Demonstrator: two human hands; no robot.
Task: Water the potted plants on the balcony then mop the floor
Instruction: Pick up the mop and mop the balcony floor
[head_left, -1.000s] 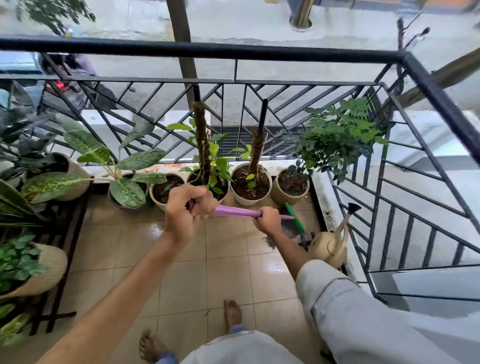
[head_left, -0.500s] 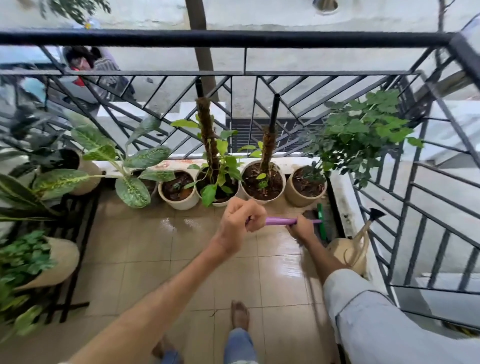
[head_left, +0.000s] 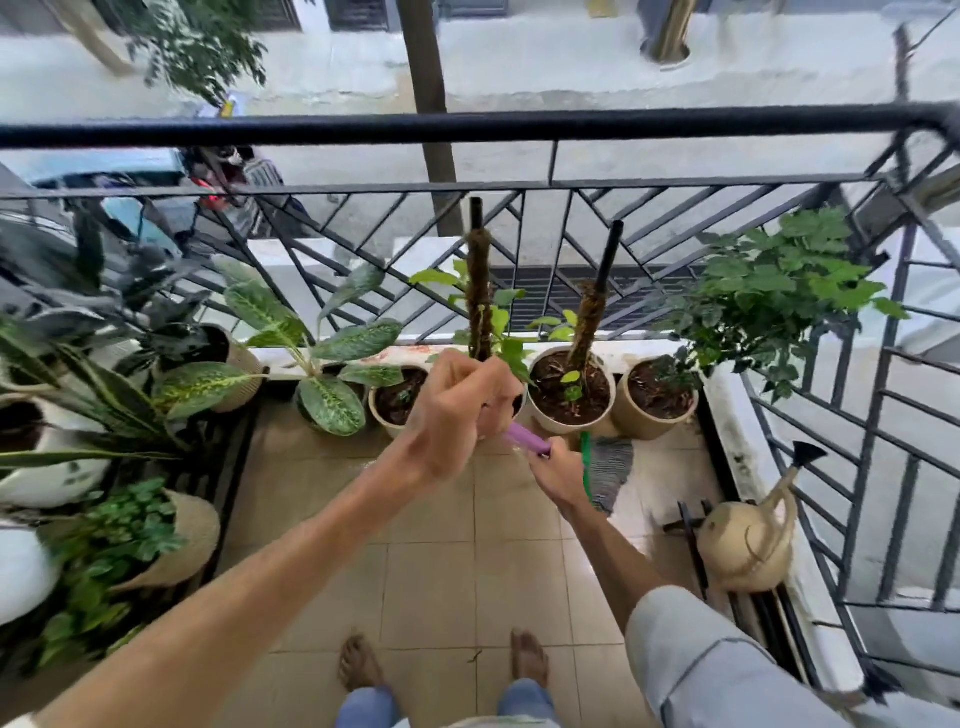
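Both my hands hold a mop by its purple handle (head_left: 527, 439). My left hand (head_left: 457, 410) grips the upper end, raised in front of the pots. My right hand (head_left: 558, 475) grips lower down, next to the green part of the shaft. The grey mop head (head_left: 610, 467) rests on the wet tiles just in front of the cream pots (head_left: 569, 400) lined along the railing. A beige watering can (head_left: 748, 540) with a black rose stands on the right ledge, apart from both hands.
A black metal railing (head_left: 467, 127) encloses the front and right side. More plants in woven and white pots (head_left: 171, 540) fill a black rack on the left. My bare feet (head_left: 527, 660) stand on the beige floor tiles (head_left: 431, 582). A street lies below.
The mop handle has swung to point more steeply downward, with my left hand raised toward the pots. My view has tilted up, showing more of the street.
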